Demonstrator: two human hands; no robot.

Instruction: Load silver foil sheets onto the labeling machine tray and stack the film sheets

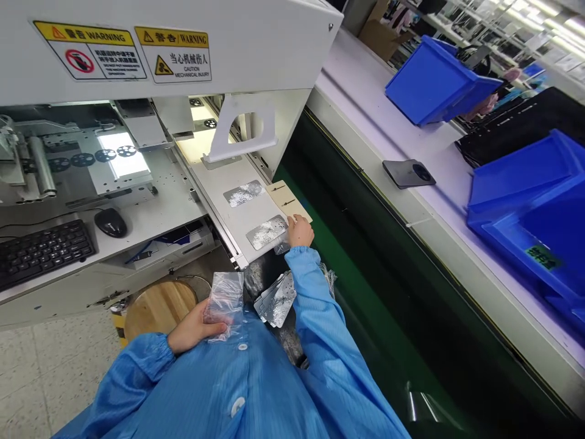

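My left hand [194, 328] grips a clear plastic bag [223, 306] low in front of my body. My right hand [300, 231] is at the white machine tray [214, 189], pinching the right end of a silver foil sheet [266, 232]. A second silver sheet [243, 193] lies farther in on the tray. A beige slotted card [287, 201] sits just beyond my right hand. A loose stack of silver sheets [275, 299] rests on a dark surface between my arms, partly behind my right sleeve.
A white machine with warning labels [121, 52] overhangs the tray. A keyboard [43, 253] and mouse [111, 222] sit to the left, above a round wooden stool [159, 310]. To the right are a dark conveyor belt [365, 256], a white bench [402, 122] and blue plastic bins [441, 82].
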